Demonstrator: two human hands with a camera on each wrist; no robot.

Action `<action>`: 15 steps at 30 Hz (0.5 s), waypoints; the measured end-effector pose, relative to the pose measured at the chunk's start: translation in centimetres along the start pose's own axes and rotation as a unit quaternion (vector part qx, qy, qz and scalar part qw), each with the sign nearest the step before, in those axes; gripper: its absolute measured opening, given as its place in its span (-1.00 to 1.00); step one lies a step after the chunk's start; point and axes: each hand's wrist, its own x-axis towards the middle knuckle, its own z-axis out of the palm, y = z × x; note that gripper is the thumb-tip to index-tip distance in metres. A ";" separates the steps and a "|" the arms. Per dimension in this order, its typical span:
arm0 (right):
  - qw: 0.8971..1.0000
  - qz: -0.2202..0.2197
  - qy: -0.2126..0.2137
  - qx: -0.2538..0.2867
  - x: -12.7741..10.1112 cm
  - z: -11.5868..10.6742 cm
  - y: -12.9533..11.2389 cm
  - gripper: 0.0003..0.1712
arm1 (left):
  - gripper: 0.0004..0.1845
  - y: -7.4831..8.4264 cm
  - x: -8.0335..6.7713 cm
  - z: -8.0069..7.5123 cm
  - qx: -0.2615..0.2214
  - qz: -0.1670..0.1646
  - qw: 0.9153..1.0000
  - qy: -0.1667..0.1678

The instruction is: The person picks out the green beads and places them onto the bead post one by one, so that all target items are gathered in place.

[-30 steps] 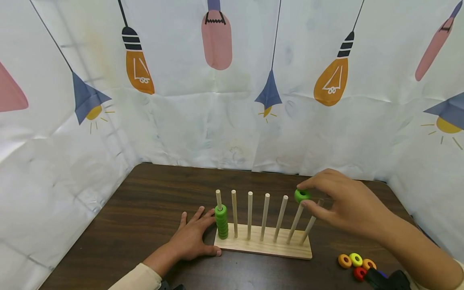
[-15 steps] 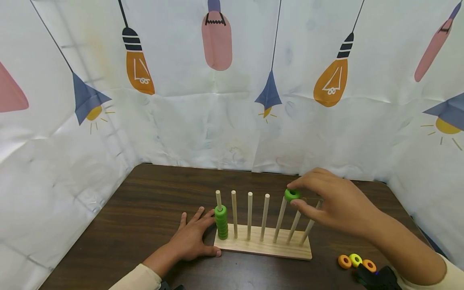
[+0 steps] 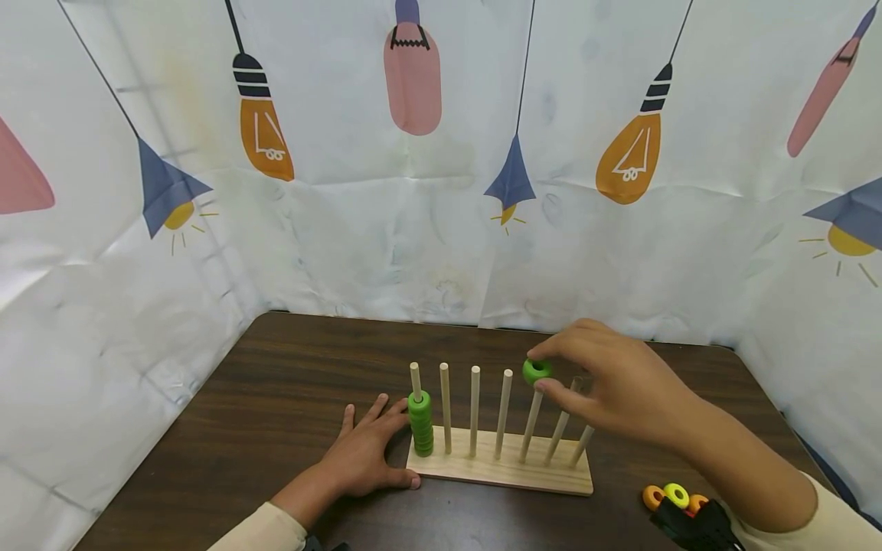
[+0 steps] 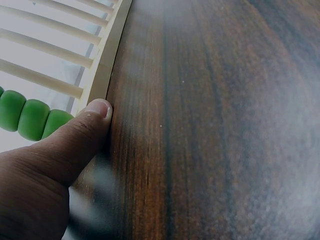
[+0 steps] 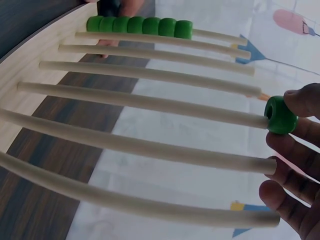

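A wooden peg abacus with a pale base (image 3: pixel 482 468) and a row of upright pegs stands on the dark table. Several green beads (image 3: pixel 421 425) are stacked on its leftmost peg. Between thumb and fingers, my right hand (image 3: pixel 613 383) pinches one green bead (image 3: pixel 537 371) over the tip of the third peg from the right. In the right wrist view, that held bead (image 5: pixel 281 115) is right at the peg's end, its hole facing the peg. My left hand (image 3: pixel 365 451) lies with straight, spread fingers at the base's left end, its thumb (image 4: pixel 82 132) touching the front corner.
Loose beads lie on the table at the right: an orange bead (image 3: pixel 652 497), a yellow bead (image 3: pixel 676 495) and others partly hidden behind the black wrist device (image 3: pixel 696 524). A white cloth (image 3: pixel 386 252) printed with lamps hangs behind the table (image 3: pixel 296 367).
My right hand has carried the green bead leftward, from over the second peg from the right to over the third. My left hand has stayed in place.
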 end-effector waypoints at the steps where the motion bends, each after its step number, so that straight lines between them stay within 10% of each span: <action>1: 1.000 0.000 0.000 0.003 0.1 0.1 0.0 -0.64 | 0.01 0.0 0.0 0.0 0.000 0.000 1.000 0.000; 15: 1.000 -0.003 -0.012 0.018 1.3 1.0 -0.7 -0.67 | 0.01 0.0 0.0 0.0 -0.003 -0.001 1.000 -0.002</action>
